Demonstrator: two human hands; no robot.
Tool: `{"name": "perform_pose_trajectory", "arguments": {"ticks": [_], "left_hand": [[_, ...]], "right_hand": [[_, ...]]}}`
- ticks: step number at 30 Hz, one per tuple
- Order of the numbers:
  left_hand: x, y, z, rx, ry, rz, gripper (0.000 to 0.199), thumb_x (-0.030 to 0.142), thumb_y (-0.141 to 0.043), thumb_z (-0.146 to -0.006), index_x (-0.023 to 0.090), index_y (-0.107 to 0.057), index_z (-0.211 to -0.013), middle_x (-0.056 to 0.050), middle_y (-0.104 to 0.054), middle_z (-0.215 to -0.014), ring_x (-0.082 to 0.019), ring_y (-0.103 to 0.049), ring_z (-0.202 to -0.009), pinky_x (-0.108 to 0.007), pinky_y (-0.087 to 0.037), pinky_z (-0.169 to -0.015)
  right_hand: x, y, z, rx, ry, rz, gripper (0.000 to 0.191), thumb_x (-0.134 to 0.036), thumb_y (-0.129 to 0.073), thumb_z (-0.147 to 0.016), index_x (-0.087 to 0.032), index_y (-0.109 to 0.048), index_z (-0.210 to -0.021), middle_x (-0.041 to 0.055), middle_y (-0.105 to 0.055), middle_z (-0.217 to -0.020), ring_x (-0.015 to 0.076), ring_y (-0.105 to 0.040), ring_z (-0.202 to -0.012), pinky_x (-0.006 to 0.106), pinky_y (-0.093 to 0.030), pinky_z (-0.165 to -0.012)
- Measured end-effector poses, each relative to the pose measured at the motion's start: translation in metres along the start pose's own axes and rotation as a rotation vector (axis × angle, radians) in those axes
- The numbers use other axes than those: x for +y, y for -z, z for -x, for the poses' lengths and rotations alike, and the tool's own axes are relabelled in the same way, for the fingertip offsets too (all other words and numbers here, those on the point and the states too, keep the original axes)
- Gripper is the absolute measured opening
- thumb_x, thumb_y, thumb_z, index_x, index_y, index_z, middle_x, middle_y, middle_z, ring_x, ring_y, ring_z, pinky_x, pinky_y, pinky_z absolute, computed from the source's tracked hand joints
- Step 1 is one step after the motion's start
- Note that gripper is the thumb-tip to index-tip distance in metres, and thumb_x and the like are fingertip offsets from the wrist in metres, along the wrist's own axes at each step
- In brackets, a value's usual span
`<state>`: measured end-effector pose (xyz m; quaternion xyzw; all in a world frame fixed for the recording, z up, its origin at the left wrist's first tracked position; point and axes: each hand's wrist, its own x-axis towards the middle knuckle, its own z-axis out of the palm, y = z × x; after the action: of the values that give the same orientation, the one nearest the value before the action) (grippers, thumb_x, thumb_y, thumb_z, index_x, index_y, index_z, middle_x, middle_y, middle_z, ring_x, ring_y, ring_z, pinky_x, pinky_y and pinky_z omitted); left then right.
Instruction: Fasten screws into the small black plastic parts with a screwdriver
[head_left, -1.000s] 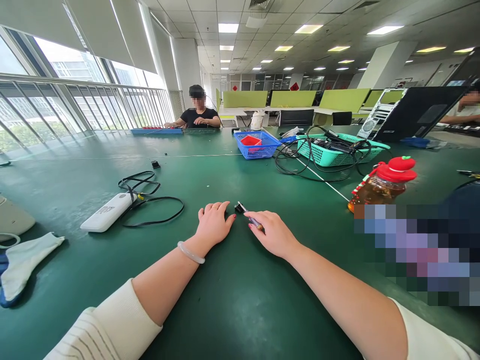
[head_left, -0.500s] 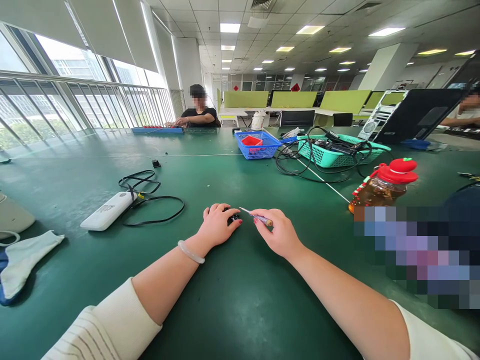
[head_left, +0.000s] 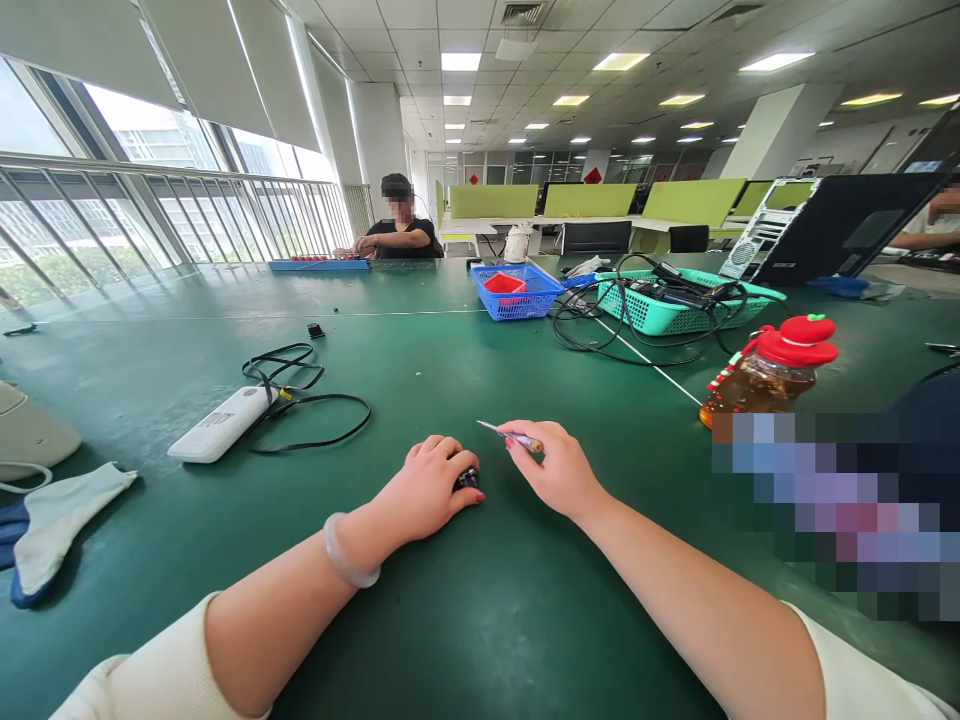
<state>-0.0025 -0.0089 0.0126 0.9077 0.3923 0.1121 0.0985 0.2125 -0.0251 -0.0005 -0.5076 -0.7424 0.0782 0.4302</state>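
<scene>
My left hand is closed round a small black object on the green table; part of the object is hidden by the fingers. To its right, my right hand pinches a thin screwdriver by its handle. The screwdriver's metal tip points left and lies a little beyond the black object, apart from it.
A white power bank with a black cable lies left, near a glove. Farther back are a blue basket and a green basket with cables. A red-lidded jar stands right. A person sits across.
My left hand has moved towards me with the small black object in it. My right hand and the screwdriver have barely moved.
</scene>
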Motion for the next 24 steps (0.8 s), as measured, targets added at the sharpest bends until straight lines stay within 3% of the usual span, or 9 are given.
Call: {"name": "perform_pose_trajectory", "arguments": {"ticks": [5, 11, 16, 19, 24], "left_hand": [[-0.022, 0.019, 0.048, -0.024, 0.104, -0.007, 0.025, 0.046, -0.055, -0.09, 0.027, -0.062, -0.105, -0.006, -0.059, -0.113, -0.026, -0.051, -0.113, -0.047, -0.043, -0.102], [-0.083, 0.044, 0.117, -0.001, 0.346, -0.131, 0.037, 0.055, -0.048, -0.087, 0.028, -0.064, -0.106, -0.007, -0.06, -0.125, -0.03, -0.052, -0.12, -0.05, -0.042, -0.105], [-0.13, 0.062, 0.17, 0.083, 0.569, -0.257, 0.049, 0.056, -0.044, -0.083, 0.025, -0.067, -0.113, -0.01, -0.061, -0.129, -0.032, -0.054, -0.121, -0.052, -0.038, -0.108], [-0.144, 0.067, 0.192, 0.125, 0.571, -0.259, 0.049, 0.051, -0.046, -0.084, 0.031, -0.061, -0.125, -0.005, -0.057, -0.138, -0.028, -0.051, -0.127, -0.048, -0.037, -0.11], [-0.152, 0.067, 0.203, 0.172, 0.522, -0.193, 0.038, 0.043, -0.046, -0.087, 0.036, -0.064, -0.12, 0.0, -0.056, -0.141, -0.024, -0.049, -0.13, -0.043, -0.034, -0.113]], "right_hand": [[-0.002, 0.0, 0.0, -0.028, -0.02, -0.008, 0.022, -0.029, -0.051, -0.091, -0.026, -0.07, -0.102, 0.0008, -0.074, -0.087, 0.0199, -0.064, -0.08, 0.034, -0.05, -0.079], [-0.003, -0.001, -0.001, -0.04, -0.009, -0.022, 0.021, -0.028, -0.052, -0.091, -0.026, -0.071, -0.1, -0.0002, -0.071, -0.077, 0.0181, -0.063, -0.073, 0.034, -0.048, -0.08], [-0.003, -0.001, -0.001, -0.071, -0.033, -0.019, 0.022, -0.029, -0.051, -0.091, -0.027, -0.071, -0.1, 0.0003, -0.073, -0.084, 0.0183, -0.064, -0.077, 0.033, -0.049, -0.08], [-0.003, -0.001, -0.001, -0.073, -0.047, -0.013, 0.023, -0.029, -0.051, -0.091, -0.027, -0.071, -0.101, 0.0008, -0.074, -0.087, 0.0186, -0.065, -0.079, 0.033, -0.049, -0.079], [0.0, -0.001, 0.0, -0.073, -0.077, -0.021, 0.024, -0.032, -0.051, -0.091, -0.027, -0.071, -0.101, 0.0008, -0.074, -0.087, 0.0195, -0.064, -0.081, 0.033, -0.05, -0.075]]}}
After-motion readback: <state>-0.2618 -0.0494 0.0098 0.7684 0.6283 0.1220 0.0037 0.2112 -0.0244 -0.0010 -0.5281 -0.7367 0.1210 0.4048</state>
